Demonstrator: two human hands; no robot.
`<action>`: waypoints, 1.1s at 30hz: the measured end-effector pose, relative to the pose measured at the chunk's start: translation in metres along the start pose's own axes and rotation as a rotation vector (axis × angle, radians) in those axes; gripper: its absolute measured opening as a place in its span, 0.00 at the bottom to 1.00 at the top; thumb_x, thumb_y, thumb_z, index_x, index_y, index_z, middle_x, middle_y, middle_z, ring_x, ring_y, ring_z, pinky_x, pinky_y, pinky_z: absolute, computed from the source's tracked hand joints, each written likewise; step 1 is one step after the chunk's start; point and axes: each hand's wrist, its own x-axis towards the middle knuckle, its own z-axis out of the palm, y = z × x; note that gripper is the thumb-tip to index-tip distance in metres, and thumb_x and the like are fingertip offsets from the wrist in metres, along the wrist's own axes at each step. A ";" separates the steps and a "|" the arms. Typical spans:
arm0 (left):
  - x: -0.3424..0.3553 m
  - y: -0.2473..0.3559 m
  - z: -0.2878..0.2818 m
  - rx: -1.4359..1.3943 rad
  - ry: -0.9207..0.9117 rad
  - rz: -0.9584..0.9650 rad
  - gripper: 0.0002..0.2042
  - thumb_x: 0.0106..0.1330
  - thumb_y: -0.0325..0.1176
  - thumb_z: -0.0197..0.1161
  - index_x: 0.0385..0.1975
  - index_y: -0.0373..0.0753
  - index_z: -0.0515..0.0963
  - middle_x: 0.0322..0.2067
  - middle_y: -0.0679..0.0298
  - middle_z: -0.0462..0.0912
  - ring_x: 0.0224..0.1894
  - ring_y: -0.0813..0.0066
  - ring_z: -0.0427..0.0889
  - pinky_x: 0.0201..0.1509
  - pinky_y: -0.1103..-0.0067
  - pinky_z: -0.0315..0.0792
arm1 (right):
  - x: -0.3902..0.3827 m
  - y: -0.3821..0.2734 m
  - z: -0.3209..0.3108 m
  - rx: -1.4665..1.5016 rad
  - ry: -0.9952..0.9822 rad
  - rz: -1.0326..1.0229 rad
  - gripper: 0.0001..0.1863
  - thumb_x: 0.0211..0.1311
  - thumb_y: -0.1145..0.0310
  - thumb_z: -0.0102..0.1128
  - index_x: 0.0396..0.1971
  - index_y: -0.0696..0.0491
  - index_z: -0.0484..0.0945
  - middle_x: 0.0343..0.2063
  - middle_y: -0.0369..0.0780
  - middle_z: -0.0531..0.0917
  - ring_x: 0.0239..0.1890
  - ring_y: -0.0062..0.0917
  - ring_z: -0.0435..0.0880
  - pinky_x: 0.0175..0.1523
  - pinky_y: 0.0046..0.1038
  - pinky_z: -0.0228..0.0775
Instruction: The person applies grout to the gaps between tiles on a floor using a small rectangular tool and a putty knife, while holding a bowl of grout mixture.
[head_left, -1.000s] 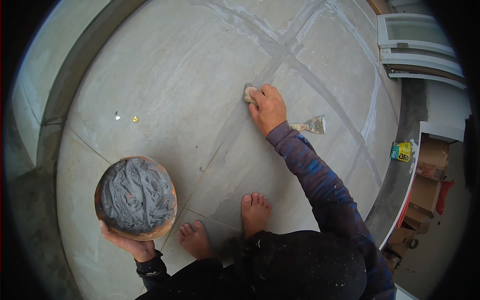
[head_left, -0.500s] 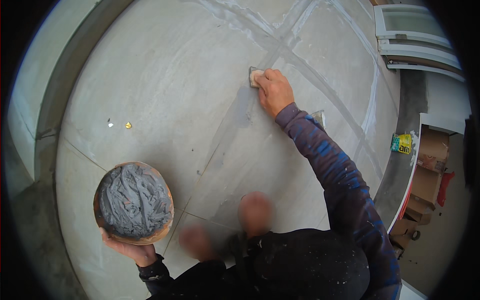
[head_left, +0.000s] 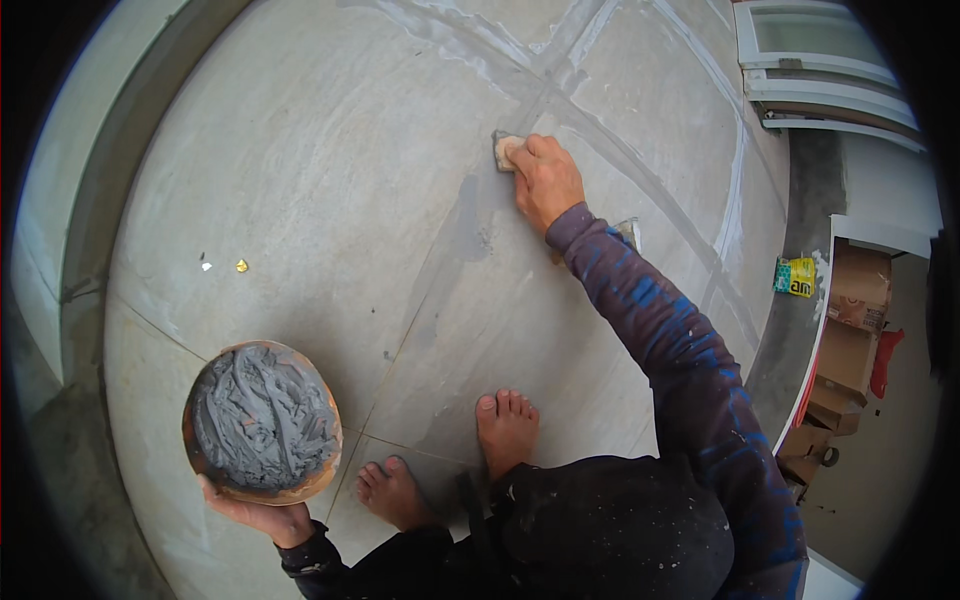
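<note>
My left hand (head_left: 268, 520) grips a round brown bowl (head_left: 322, 478) from below at its near edge. Thick grey grout (head_left: 262, 415) with a rough, folded surface fills much of it. Farther out and to the right, my right hand (head_left: 550, 180) pinches a small pale scraper (head_left: 508, 151) with a grey-smeared edge. The scraper is at the floor tiles (head_left: 300, 150), over a tile joint. A smooth grey grout smear (head_left: 467, 225) runs from near that hand back toward me along the same joint.
Two bare feet (head_left: 508, 425) stand on the tiles. Grey-filled joints cross at the far side. Small gold (head_left: 242, 265) and white scraps lie at left. A flat piece (head_left: 628, 232) is partly hidden behind my right forearm. A yellow-green packet (head_left: 795, 277), cardboard boxes (head_left: 850, 360) and white frames (head_left: 825, 90) are at right.
The whole view has shifted slightly leftward. The bowl sits a little lower in the picture. My right hand keeps the scraper at nearly the same spot on the joint.
</note>
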 end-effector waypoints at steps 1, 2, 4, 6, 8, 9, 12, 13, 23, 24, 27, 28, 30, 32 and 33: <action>0.001 0.005 0.000 0.013 0.007 -0.002 0.32 0.74 0.57 0.51 0.67 0.37 0.69 0.67 0.59 0.70 0.68 0.58 0.70 0.72 0.61 0.63 | -0.016 -0.017 -0.001 0.036 -0.062 -0.005 0.16 0.55 0.77 0.63 0.44 0.50 0.86 0.34 0.40 0.79 0.45 0.39 0.79 0.50 0.38 0.71; 0.004 0.009 0.002 0.015 0.011 -0.001 0.32 0.74 0.57 0.51 0.66 0.37 0.69 0.67 0.59 0.70 0.68 0.58 0.70 0.72 0.62 0.63 | -0.026 -0.028 -0.010 0.081 -0.131 -0.028 0.15 0.56 0.77 0.63 0.44 0.50 0.86 0.34 0.41 0.80 0.46 0.39 0.79 0.51 0.38 0.71; 0.012 0.017 0.005 0.028 0.021 0.004 0.32 0.74 0.57 0.51 0.66 0.37 0.69 0.67 0.59 0.71 0.68 0.58 0.70 0.72 0.62 0.63 | -0.018 -0.030 -0.029 0.186 -0.233 0.027 0.14 0.58 0.75 0.63 0.44 0.50 0.85 0.36 0.42 0.81 0.47 0.41 0.80 0.51 0.38 0.72; 0.014 0.019 0.009 0.033 0.002 -0.014 0.32 0.74 0.57 0.51 0.66 0.38 0.69 0.67 0.59 0.71 0.68 0.59 0.70 0.72 0.62 0.63 | 0.021 -0.002 -0.049 0.208 -0.116 0.134 0.13 0.60 0.73 0.63 0.45 0.51 0.85 0.39 0.43 0.83 0.47 0.43 0.81 0.52 0.41 0.73; 0.010 0.015 0.013 0.014 -0.019 -0.058 0.31 0.74 0.57 0.52 0.66 0.38 0.70 0.67 0.59 0.71 0.68 0.59 0.70 0.72 0.62 0.63 | 0.076 0.056 -0.042 0.033 0.106 0.173 0.12 0.63 0.71 0.61 0.46 0.52 0.84 0.41 0.45 0.84 0.48 0.46 0.80 0.53 0.44 0.73; 0.010 0.013 0.011 0.010 -0.019 -0.069 0.31 0.74 0.57 0.52 0.66 0.38 0.70 0.67 0.60 0.71 0.68 0.59 0.71 0.72 0.62 0.63 | 0.092 0.073 -0.031 -0.060 0.103 0.257 0.11 0.64 0.71 0.60 0.44 0.51 0.84 0.41 0.45 0.85 0.48 0.46 0.80 0.53 0.45 0.74; 0.016 0.006 -0.002 0.016 -0.006 -0.036 0.30 0.74 0.57 0.52 0.66 0.39 0.70 0.67 0.60 0.71 0.68 0.59 0.71 0.73 0.62 0.63 | 0.095 0.058 0.001 -0.073 -0.004 0.387 0.09 0.64 0.72 0.60 0.43 0.52 0.83 0.41 0.44 0.85 0.48 0.45 0.80 0.53 0.43 0.74; 0.018 0.004 -0.006 0.019 -0.002 -0.024 0.30 0.74 0.56 0.52 0.65 0.39 0.70 0.67 0.60 0.71 0.68 0.60 0.71 0.73 0.62 0.62 | 0.078 0.044 0.011 -0.074 0.034 0.223 0.10 0.63 0.72 0.59 0.43 0.53 0.83 0.41 0.43 0.85 0.47 0.44 0.80 0.53 0.43 0.73; 0.030 0.014 -0.069 -0.045 -0.071 -0.033 0.28 0.75 0.55 0.49 0.63 0.39 0.71 0.63 0.63 0.74 0.65 0.64 0.73 0.70 0.65 0.64 | -0.152 -0.243 0.022 0.281 -0.125 -0.058 0.19 0.54 0.78 0.61 0.49 0.57 0.79 0.47 0.46 0.86 0.45 0.38 0.81 0.50 0.39 0.73; 0.028 0.011 -0.075 -0.059 -0.073 -0.039 0.28 0.75 0.55 0.49 0.63 0.39 0.71 0.63 0.63 0.74 0.65 0.64 0.73 0.70 0.65 0.64 | -0.181 -0.269 0.023 0.319 -0.146 -0.071 0.21 0.54 0.77 0.61 0.50 0.57 0.79 0.47 0.45 0.86 0.46 0.37 0.81 0.50 0.39 0.73; 0.020 0.030 -0.090 -0.077 -0.084 -0.014 0.28 0.75 0.55 0.49 0.63 0.39 0.71 0.63 0.63 0.74 0.65 0.64 0.73 0.70 0.65 0.64 | -0.217 -0.320 0.009 0.400 -0.163 -0.104 0.20 0.55 0.76 0.62 0.50 0.57 0.80 0.47 0.43 0.85 0.47 0.35 0.81 0.50 0.38 0.73; 0.016 0.035 -0.093 -0.085 -0.081 0.000 0.28 0.75 0.55 0.49 0.63 0.39 0.71 0.63 0.63 0.75 0.65 0.64 0.73 0.70 0.65 0.64 | -0.216 -0.316 0.000 0.471 -0.202 -0.093 0.20 0.54 0.77 0.63 0.50 0.57 0.81 0.48 0.42 0.85 0.47 0.36 0.81 0.51 0.37 0.73; 0.011 0.054 -0.108 -0.095 -0.078 0.013 0.28 0.75 0.56 0.49 0.63 0.39 0.71 0.62 0.63 0.75 0.65 0.64 0.73 0.70 0.65 0.64 | -0.198 -0.306 -0.021 0.467 -0.139 -0.092 0.21 0.53 0.78 0.64 0.50 0.56 0.83 0.48 0.40 0.85 0.48 0.36 0.81 0.52 0.36 0.73; 0.009 0.071 -0.124 -0.123 -0.140 0.011 0.28 0.76 0.56 0.49 0.63 0.39 0.71 0.62 0.63 0.75 0.64 0.64 0.73 0.70 0.65 0.64 | -0.174 -0.289 -0.029 0.392 -0.029 -0.112 0.22 0.53 0.78 0.65 0.50 0.55 0.83 0.48 0.39 0.85 0.49 0.36 0.80 0.52 0.36 0.72; 0.006 0.079 -0.130 -0.130 -0.142 0.014 0.28 0.76 0.56 0.49 0.63 0.39 0.71 0.62 0.63 0.75 0.64 0.64 0.73 0.70 0.65 0.64 | -0.169 -0.282 -0.028 0.259 -0.047 -0.149 0.20 0.55 0.76 0.63 0.50 0.54 0.83 0.47 0.37 0.84 0.50 0.34 0.80 0.51 0.35 0.70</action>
